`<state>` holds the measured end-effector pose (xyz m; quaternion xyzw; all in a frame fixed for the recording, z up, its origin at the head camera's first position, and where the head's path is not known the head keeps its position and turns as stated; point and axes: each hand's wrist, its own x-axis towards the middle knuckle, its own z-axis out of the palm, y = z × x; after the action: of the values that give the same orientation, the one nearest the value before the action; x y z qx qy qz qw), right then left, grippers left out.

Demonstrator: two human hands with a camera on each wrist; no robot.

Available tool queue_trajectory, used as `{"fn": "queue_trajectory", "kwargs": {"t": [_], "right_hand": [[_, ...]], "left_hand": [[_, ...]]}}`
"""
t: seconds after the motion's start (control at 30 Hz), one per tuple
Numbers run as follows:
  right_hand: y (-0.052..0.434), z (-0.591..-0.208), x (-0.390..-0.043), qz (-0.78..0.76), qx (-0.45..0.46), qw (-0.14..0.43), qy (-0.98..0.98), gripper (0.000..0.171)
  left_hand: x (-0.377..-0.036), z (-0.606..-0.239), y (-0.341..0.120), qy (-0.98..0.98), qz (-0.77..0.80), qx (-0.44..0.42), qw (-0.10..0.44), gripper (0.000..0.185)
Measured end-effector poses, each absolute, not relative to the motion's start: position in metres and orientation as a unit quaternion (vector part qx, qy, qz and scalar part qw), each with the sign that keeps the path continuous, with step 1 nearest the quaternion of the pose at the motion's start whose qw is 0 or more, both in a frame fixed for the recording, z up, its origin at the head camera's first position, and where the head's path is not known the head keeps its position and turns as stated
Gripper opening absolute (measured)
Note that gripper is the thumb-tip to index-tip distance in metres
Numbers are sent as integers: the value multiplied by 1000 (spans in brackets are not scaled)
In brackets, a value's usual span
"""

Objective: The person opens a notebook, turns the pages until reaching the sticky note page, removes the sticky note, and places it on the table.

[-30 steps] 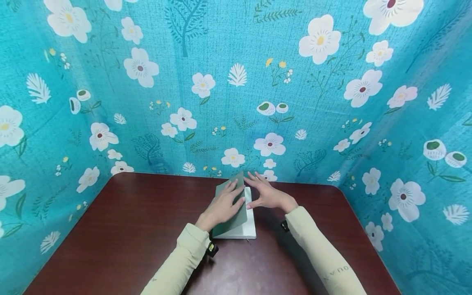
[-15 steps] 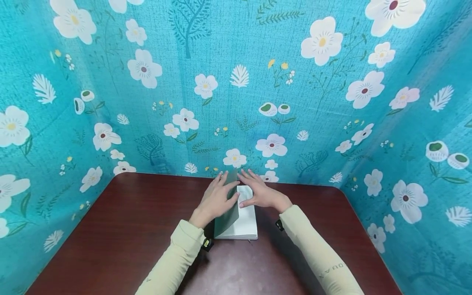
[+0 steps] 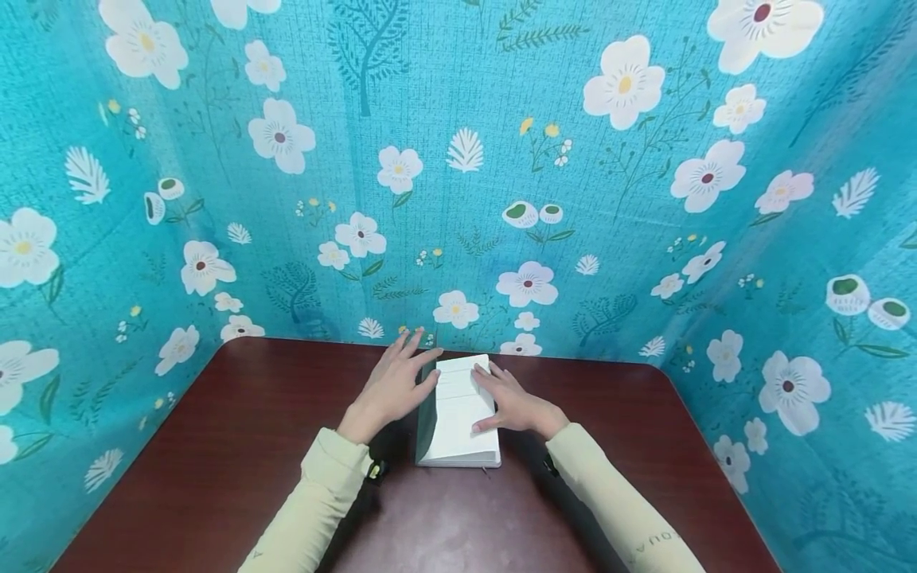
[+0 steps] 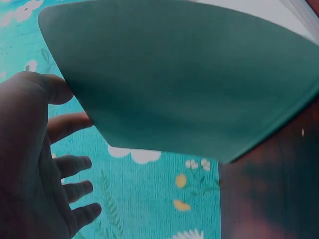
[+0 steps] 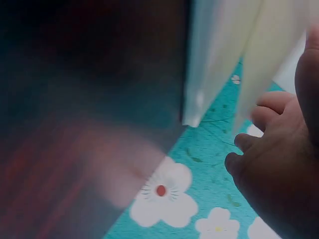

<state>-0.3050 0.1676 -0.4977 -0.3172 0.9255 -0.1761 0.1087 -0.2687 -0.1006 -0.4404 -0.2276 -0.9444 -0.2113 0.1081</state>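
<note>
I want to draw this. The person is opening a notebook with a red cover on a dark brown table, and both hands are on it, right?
Not quite: the notebook cover is dark green, as the left wrist view shows. The rest holds: left hand and right hand touch it on the table.

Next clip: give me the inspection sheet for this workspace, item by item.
Surface: dark red-brown table, glossy.
Job's things: notebook lying on the table, white pages showing; its green cover lifted open at the left.
Clutter: nothing seen.
Grippers: left hand with straight fingers against the cover; right hand resting flat on the pages.
Cables: nothing seen; small dark wrist devices at both cuffs.
Surroundings: teal floral cloth on three sides.
</note>
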Motion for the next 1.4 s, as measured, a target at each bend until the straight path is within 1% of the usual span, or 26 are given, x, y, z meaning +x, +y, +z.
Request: {"fn": "queue_trajectory", "kwargs": {"t": [0.33,0.53,0.7,0.87,1.03,1.23,1.4], "right_hand": [[178,-519,-303,-170,-297,126,931,116],[181,-524,-302,-167,-286,139,933,119],[181,-525,-303,-163,-280,136,936,118],[180,-525,-302,-165,-281,137,935,118],[180,-525,-300,-171,-278,141,934,117],[179,-528,-301,-169,-279,139,935,116],[179,-531,-301,-165,-278,140,936,116]], "left_hand": [[-267,-439,-138,-933,-256,-231,107,47],[-267,-442,-160,-932,-264,-226,103,46],[-266,-446,-182,-933,-264,-223,103,44],[-265,-455,-203,-948,-236,-198,82,46],[-261,-465,-213,-966,-192,-163,58,46],[-261,-487,-215,-981,-146,-131,17,47],[-261,-504,-206,-982,-136,-129,-13,46]]}}
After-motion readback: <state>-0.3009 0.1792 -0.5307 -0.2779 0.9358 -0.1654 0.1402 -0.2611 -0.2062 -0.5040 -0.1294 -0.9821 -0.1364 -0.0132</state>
